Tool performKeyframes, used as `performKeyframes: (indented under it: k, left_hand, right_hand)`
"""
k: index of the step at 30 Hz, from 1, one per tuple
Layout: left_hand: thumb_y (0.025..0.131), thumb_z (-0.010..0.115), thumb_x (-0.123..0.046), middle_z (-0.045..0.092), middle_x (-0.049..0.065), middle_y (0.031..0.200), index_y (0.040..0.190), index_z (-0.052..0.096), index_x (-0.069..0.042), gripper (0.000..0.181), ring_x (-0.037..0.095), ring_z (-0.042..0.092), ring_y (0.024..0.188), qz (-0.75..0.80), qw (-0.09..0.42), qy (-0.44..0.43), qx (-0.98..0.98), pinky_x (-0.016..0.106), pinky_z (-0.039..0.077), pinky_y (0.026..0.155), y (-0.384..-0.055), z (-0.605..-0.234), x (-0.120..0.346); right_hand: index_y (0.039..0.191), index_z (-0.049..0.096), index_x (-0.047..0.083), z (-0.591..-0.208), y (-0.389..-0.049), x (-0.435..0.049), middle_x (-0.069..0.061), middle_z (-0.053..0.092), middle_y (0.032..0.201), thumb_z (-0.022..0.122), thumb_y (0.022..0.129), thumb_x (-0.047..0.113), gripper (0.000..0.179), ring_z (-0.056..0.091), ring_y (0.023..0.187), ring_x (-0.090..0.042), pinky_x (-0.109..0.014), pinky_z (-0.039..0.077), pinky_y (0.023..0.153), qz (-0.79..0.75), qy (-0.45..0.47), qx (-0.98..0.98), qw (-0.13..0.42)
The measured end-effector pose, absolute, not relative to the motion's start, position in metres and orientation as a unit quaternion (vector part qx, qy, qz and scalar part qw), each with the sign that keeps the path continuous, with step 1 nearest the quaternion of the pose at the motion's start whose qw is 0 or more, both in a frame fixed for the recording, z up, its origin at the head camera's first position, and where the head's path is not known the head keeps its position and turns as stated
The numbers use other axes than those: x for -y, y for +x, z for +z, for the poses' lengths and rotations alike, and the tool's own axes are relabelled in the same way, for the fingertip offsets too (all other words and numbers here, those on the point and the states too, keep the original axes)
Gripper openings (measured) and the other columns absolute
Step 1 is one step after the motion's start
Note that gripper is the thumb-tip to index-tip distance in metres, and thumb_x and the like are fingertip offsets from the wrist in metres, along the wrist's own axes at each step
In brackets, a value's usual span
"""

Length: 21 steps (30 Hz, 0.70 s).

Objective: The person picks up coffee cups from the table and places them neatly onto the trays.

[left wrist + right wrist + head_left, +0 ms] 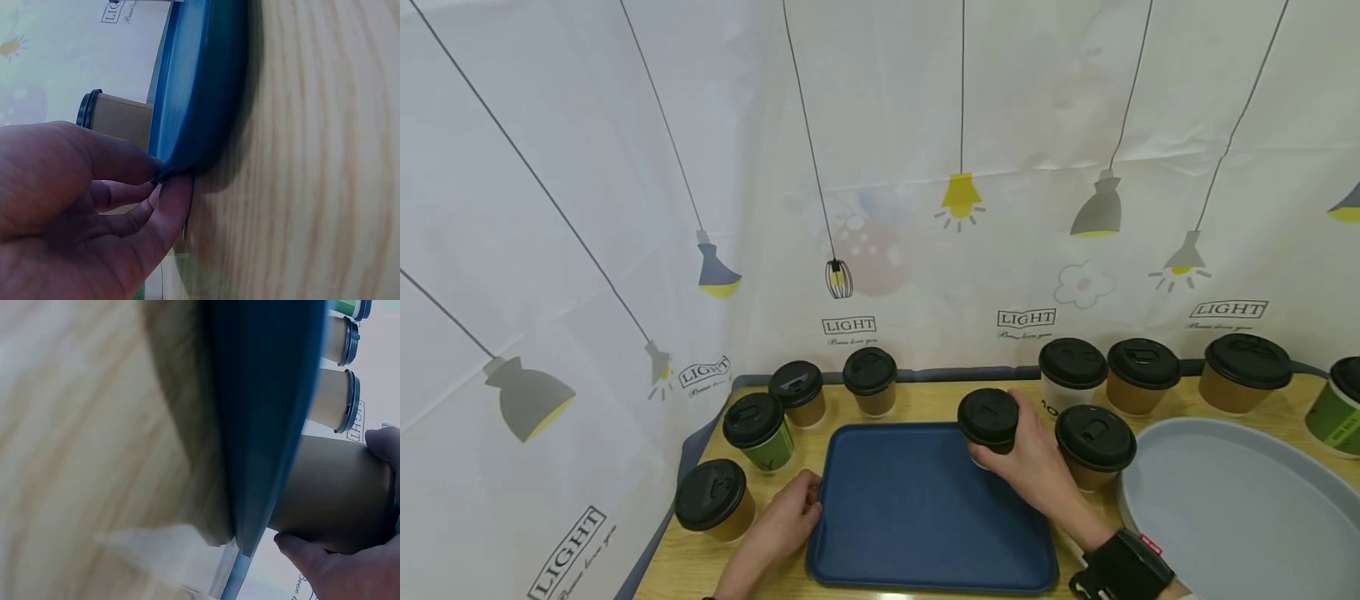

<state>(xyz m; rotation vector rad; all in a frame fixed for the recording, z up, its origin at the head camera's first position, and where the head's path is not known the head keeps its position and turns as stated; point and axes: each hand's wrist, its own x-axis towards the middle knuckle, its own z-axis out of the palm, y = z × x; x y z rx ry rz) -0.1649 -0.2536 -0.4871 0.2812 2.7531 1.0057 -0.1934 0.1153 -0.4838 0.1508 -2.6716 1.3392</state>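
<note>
At its left edge, the blue tray is pinched by my left hand; in the left wrist view the thumb lies at the rim with fingers beneath. My right hand grips a brown paper coffee cup with a black lid at the tray's far right corner. The right wrist view shows thumb and fingers around the brown cup, its base hidden behind the tray's side. Just right of this hand stands another black-lidded brown cup.
Left of the tray stand a brown cup, a green cup and another brown cup. One more is behind it. A white cup and several others line the back right, near a round grey tray. A printed curtain hangs behind.
</note>
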Motion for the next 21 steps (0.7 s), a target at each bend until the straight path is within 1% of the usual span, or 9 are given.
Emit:
performKeyframes:
  k: [9, 16, 19, 21]
  left_hand:
    - [0.098, 0.060, 0.003, 0.059, 0.007, 0.098, 0.122, 0.059, 0.005, 0.024, 0.020, 0.057, 0.088, 0.338, 0.099, 0.093, -0.931, 0.041, 0.050, 0.074, -0.165, -0.487, 0.254]
    - [0.098, 0.060, 0.004, 0.058, 0.006, 0.097, 0.120, 0.059, 0.004, 0.022, 0.019, 0.056, 0.087, 0.338, 0.101, 0.091, -0.931, 0.041, 0.050, 0.074, -0.166, -0.489, 0.254]
    - [0.098, 0.060, 0.003, 0.058, 0.007, 0.098, 0.121, 0.058, 0.005, 0.023, 0.020, 0.057, 0.088, 0.341, 0.104, 0.091, -0.930, 0.042, 0.051, 0.074, -0.166, -0.489, 0.254]
    - [0.098, 0.060, 0.003, 0.060, 0.007, 0.100, 0.121, 0.058, 0.005, 0.023, 0.021, 0.059, 0.090, 0.341, 0.105, 0.090, -0.930, 0.042, 0.052, 0.075, -0.167, -0.488, 0.255]
  right_hand:
    - [0.161, 0.013, -0.004, -0.483, -0.195, -0.117, -0.035, 0.034, 0.155, 0.083, 0.089, 0.034, 0.107, 0.045, 0.137, -0.051, -0.065, 0.042, 0.105, 0.453, 0.052, 0.888, 0.053]
    - [0.163, -0.004, -0.004, -0.477, -0.189, -0.120, -0.035, 0.012, 0.165, 0.082, 0.089, 0.042, 0.123, 0.023, 0.149, -0.053, -0.069, 0.030, 0.113, 0.451, 0.050, 0.891, 0.015]
    - [0.162, -0.006, -0.007, -0.472, -0.179, -0.123, -0.036, 0.007, 0.165, 0.079, 0.092, 0.041, 0.120, 0.018, 0.150, -0.054, -0.069, 0.028, 0.114, 0.446, 0.056, 0.893, 0.009]
    - [0.161, -0.005, -0.009, -0.468, -0.171, -0.124, -0.037, 0.006, 0.165, 0.077, 0.094, 0.039, 0.116, 0.017, 0.150, -0.054, -0.069, 0.028, 0.114, 0.438, 0.060, 0.897, 0.002]
